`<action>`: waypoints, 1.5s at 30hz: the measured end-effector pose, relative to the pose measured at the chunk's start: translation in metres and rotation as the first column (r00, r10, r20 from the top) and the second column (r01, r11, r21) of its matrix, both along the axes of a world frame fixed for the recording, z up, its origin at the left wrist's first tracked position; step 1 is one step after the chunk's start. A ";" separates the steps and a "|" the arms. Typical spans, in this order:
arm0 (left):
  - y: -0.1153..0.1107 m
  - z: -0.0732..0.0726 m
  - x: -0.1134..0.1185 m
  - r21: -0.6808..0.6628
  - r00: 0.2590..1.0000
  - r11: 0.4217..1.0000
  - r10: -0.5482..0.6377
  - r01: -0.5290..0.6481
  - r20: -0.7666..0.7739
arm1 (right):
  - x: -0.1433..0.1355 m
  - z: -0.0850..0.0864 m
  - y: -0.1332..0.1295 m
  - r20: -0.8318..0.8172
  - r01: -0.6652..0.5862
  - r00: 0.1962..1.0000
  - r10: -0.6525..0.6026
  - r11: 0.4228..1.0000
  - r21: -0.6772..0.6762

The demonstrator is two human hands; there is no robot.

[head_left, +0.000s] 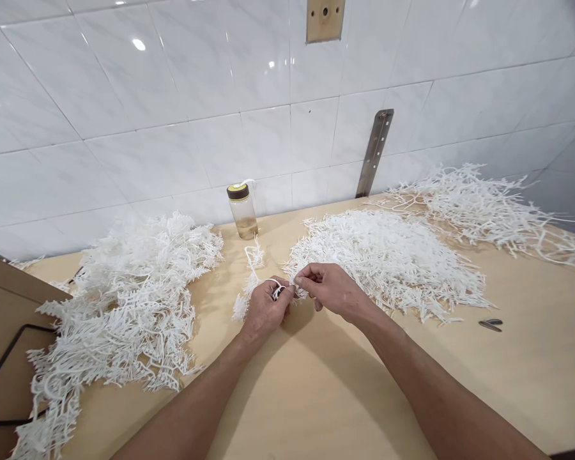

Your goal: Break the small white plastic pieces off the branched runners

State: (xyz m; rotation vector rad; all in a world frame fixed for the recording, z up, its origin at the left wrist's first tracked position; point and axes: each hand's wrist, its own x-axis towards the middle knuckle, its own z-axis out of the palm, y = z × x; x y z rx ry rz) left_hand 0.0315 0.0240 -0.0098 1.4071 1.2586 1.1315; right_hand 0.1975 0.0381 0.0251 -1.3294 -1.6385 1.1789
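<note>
My left hand (269,305) pinches a thin white branching strand (278,285) over the middle of the table. Close beside it on the right, my right hand (326,287) is closed, thumb and finger together at the strand's end. A small bunch of white pieces (241,306) lies just left of my left hand, with a loose strand (255,253) behind it. Behind my right hand spreads a wide pile of short white branched pieces (383,255). A larger tangled white heap (138,294) covers the left part of the table.
A clear bottle (243,214) with a dark and yellow lid stands near the tiled wall. More white strands (489,204) lie at the back right. Small metal snips (490,325) rest on the wooden table (531,364). A metal bracket (374,153) leans at the wall; a brown box (9,319) is left.
</note>
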 end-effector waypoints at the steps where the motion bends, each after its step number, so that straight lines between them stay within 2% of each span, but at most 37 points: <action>1: 0.000 0.000 0.000 -0.012 1.000 1.000 -0.001 0.001 0.029 | -0.001 0.000 0.000 -0.006 0.008 1.000 -0.008 1.000 -0.008; 7: 0.001 0.005 -0.001 -0.045 0.989 0.996 0.080 -0.075 0.127 | -0.005 -0.007 0.002 -0.097 0.004 0.995 -0.006 1.000 -0.023; 14: 0.005 0.000 -0.002 -0.020 0.990 0.992 0.124 -0.123 0.063 | -0.005 -0.014 0.003 -0.075 -0.031 0.997 0.026 0.998 -0.057; 21: 0.002 -0.002 -0.004 0.203 0.985 0.973 0.136 -0.112 -0.110 | 0.002 -0.013 0.006 -0.119 -0.034 0.993 0.023 0.995 -0.095; 26: -0.004 0.004 -0.002 0.312 0.978 0.947 0.126 -0.069 -0.166 | 0.004 -0.014 0.007 -0.127 -0.071 0.990 0.058 0.992 -0.104; 30: -0.004 0.002 -0.003 0.389 0.967 0.920 0.140 -0.048 -0.211 | 0.005 -0.016 0.008 -0.111 -0.104 0.989 0.094 0.990 -0.093; 33: -0.003 0.001 -0.004 0.397 0.964 0.916 0.145 -0.047 -0.221 | 0.006 -0.016 0.007 -0.102 -0.112 0.989 0.103 0.990 -0.085; 41: -0.003 0.005 -0.003 0.370 0.972 0.925 0.158 -0.083 -0.175 | -0.001 -0.003 0.000 0.046 -0.057 0.997 0.058 0.998 -0.003; 45: -0.003 0.005 -0.003 0.330 0.971 0.940 0.152 -0.085 -0.183 | -0.004 -0.005 0.000 0.124 -0.024 0.992 0.008 0.991 0.128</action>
